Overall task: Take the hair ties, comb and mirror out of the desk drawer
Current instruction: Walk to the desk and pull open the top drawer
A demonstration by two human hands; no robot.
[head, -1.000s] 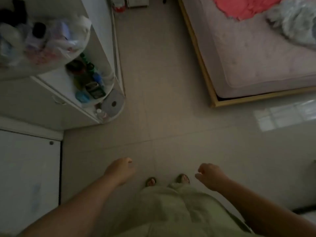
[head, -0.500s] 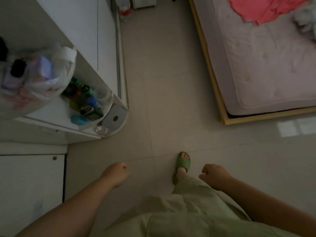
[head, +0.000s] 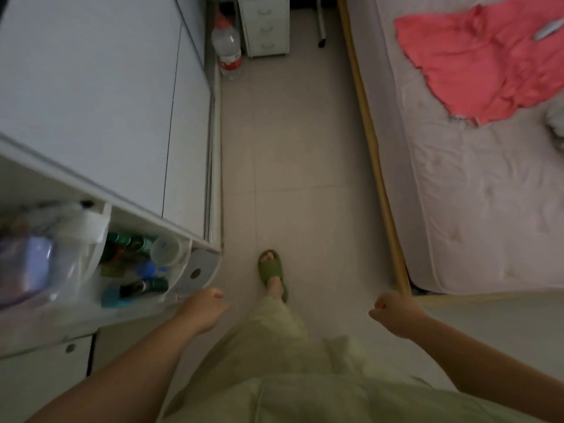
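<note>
Nearest the camera, the left hand (head: 204, 309) and right hand (head: 395, 312) are both loosely curled into fists and hold nothing. One foot in a green slipper (head: 272, 274) is forward on the tiled floor (head: 305, 148), between the white cabinet (head: 100, 96) and the bed (head: 476, 190). Judgement: the approach step. Hair ties, comb and mirror are not visible. At the far end stands a small drawer unit (head: 265, 25), closed; the next move calls for reaching it and opening a drawer.

clear floor (head: 305, 154) between wardrobe (head: 100, 96) and bed (head: 476, 190)
</note>
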